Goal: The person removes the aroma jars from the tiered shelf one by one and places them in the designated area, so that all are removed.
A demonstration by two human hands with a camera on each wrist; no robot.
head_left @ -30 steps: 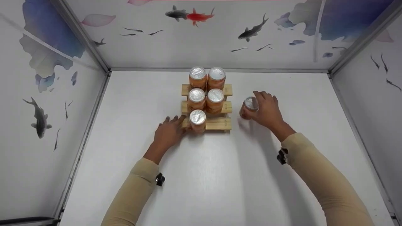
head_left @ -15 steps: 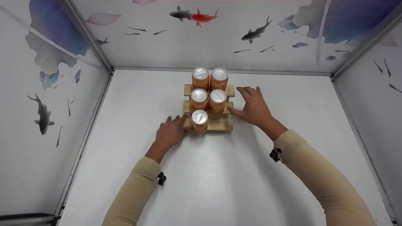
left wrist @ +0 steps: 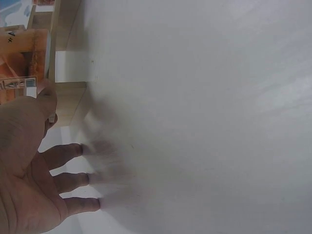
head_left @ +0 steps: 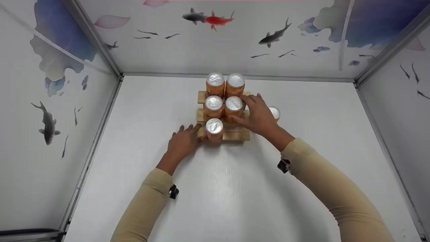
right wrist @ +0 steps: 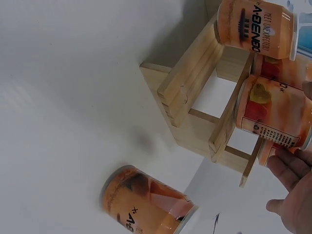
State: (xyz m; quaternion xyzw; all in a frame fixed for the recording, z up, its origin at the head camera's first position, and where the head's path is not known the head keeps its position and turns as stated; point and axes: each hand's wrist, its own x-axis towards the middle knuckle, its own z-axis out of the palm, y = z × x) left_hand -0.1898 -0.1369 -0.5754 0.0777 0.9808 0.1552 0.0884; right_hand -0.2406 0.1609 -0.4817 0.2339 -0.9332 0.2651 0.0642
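Note:
A three-step wooden rack (head_left: 237, 135) bears several orange cans with silver lids. My left hand (head_left: 181, 144) is at the left end of its lowest step; in the left wrist view its thumb and forefinger pinch the step's end (left wrist: 70, 95), the other fingers stretched toward the table. My right hand (head_left: 262, 116) is round the right-hand can (head_left: 233, 105) on the middle step, thumb in front and fingers behind. In the right wrist view that can (right wrist: 275, 112) stands on the step beside the fingertips. A single can (head_left: 214, 127) stands on the lowest step's left half.
One loose can (head_left: 275, 112) stands upright on the white table (head_left: 218, 201) right of the rack, partly behind my right hand. Two cans, the left one (head_left: 215, 82) among them, stand on the top step. Printed walls (head_left: 302, 64) enclose the table's back and sides.
My right hand released the loose can on the table right of the rack, then moved left to the middle step's right-hand can. The left hand stayed at the rack.

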